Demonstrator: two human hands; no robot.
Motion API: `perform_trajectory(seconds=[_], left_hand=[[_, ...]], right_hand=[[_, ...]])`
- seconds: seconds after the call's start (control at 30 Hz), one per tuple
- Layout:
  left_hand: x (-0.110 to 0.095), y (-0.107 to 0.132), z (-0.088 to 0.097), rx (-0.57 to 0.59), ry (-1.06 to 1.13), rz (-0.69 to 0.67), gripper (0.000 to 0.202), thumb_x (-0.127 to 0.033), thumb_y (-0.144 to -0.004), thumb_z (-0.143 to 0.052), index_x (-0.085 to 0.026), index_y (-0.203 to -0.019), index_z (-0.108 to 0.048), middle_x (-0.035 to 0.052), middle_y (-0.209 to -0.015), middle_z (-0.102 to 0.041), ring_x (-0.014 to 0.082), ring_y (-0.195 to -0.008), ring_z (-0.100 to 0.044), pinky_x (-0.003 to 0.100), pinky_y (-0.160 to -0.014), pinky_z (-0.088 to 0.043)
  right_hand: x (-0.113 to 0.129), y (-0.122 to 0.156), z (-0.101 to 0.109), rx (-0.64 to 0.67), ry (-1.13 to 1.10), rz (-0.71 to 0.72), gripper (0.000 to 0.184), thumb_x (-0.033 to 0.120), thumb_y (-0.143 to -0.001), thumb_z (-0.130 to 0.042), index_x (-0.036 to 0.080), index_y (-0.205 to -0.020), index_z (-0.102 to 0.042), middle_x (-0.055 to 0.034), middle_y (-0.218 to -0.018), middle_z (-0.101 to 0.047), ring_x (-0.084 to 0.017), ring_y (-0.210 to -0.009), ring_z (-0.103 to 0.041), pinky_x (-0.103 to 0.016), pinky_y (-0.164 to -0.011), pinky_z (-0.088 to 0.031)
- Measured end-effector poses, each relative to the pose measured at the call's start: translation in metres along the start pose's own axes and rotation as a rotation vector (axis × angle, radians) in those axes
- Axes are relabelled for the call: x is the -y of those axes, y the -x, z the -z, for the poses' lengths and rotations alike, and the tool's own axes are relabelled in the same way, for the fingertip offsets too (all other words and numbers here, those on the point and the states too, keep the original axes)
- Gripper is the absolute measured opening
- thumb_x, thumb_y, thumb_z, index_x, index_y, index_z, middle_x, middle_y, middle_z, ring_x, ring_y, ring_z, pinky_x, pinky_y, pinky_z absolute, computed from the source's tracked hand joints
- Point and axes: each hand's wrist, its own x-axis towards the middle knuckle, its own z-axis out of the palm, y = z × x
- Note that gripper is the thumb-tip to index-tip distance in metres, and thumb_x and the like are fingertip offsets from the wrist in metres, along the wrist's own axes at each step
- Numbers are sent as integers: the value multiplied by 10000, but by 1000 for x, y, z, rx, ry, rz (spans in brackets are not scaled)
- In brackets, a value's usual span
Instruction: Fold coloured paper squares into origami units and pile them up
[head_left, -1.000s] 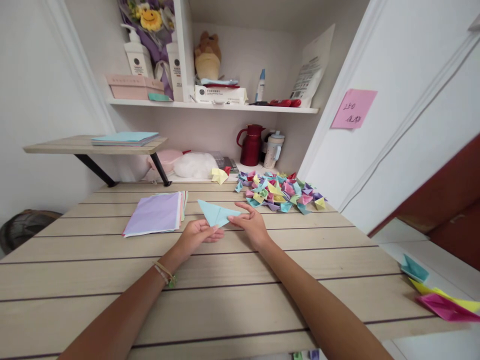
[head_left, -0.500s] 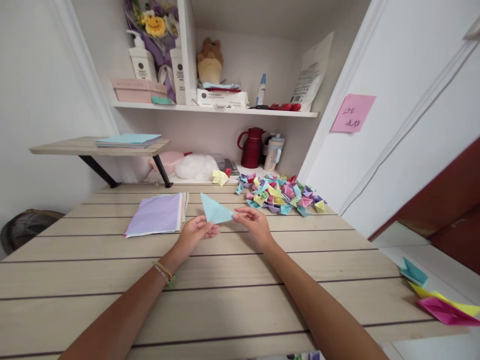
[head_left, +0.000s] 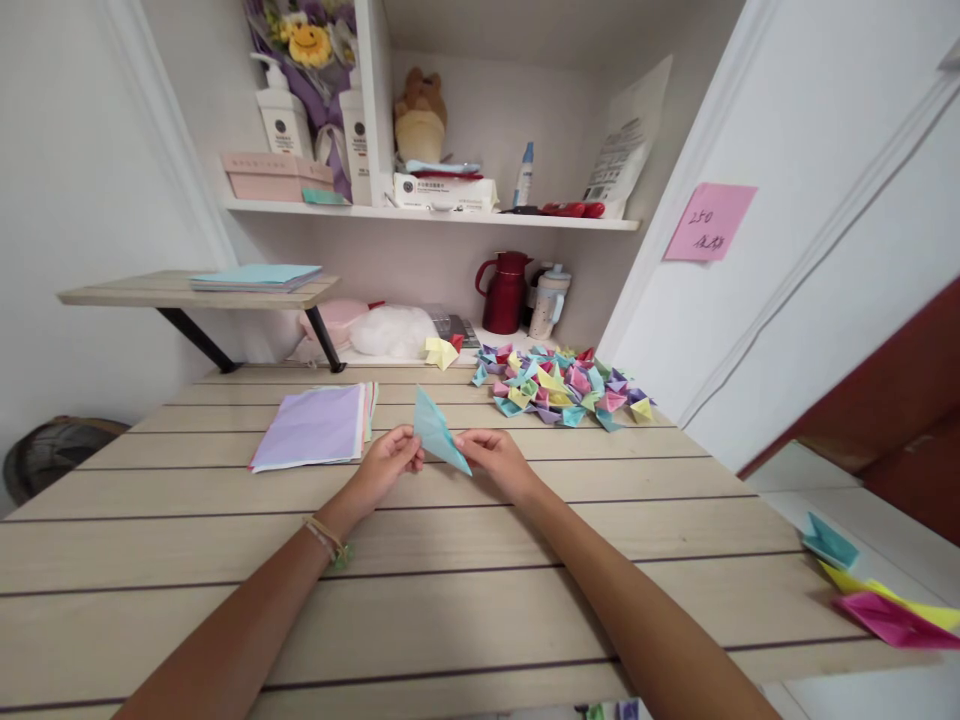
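A light blue sheet of origami paper, folded into a triangle, is held just above the wooden table between both hands. My left hand pinches its left side, thumb in front. On the right side, the fingers of my right hand are closed on the paper's edge. One point of the triangle faces up and another slants down to the right. Left of my left hand lies a stack of coloured paper squares, lilac on top. Beyond my right hand is a heap of small folded paper boats in many colours.
A yellow and red folded paper piece sits at the table's back edge. Behind stand a dark red jug and a tumbler. A small raised shelf carries more blue paper. Larger folded boats lie at the right edge.
The blue paper has turned: its right point has swung downward and the triangle looks narrower. Both hands still grip it, and my left hand's fingers have curled in more.
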Motion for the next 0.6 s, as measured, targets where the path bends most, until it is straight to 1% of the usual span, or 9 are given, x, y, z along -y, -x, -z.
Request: perform_trajectory(seconds=[0.1,0.23,0.43,0.6], left_hand=[[0,0,2,37,-9,-10,212,-355,-755,-594,-157,-822,-558,-24,-625,-532,93,-589,-497,226,-599,-404],[-1,0,2,77,-31,-27,205,-359,-772,-573,-157,-796,-545,-20,-638,-526,96,-601,-489,230,-609,-394],[-5,1,-1,114,-129,-56,199,-350,-792,-546,-152,-802,-554,-21,-634,-530,93,-575,-482,229,-597,-373],[-7,3,-3,129,-181,-51,194,-344,-799,-535,-156,-833,-569,-20,-653,-541,93,-576,-483,230,-602,-374]], right_hand=[[-3,-1,-1,37,-116,-47,273,417,-678,-673,168,-788,-697,-8,-692,-647,-95,-581,-526,-218,-563,-393],[-3,0,-2,70,-204,-86,272,401,-659,-696,167,-797,-695,-29,-751,-664,-117,-628,-564,-242,-605,-428],[-2,1,-2,21,-155,-81,270,394,-667,-691,169,-815,-690,-35,-775,-672,-129,-666,-589,-244,-619,-448],[-1,0,-2,13,-161,-84,293,376,-642,-714,172,-850,-682,-33,-748,-677,-135,-649,-602,-251,-610,-458]])
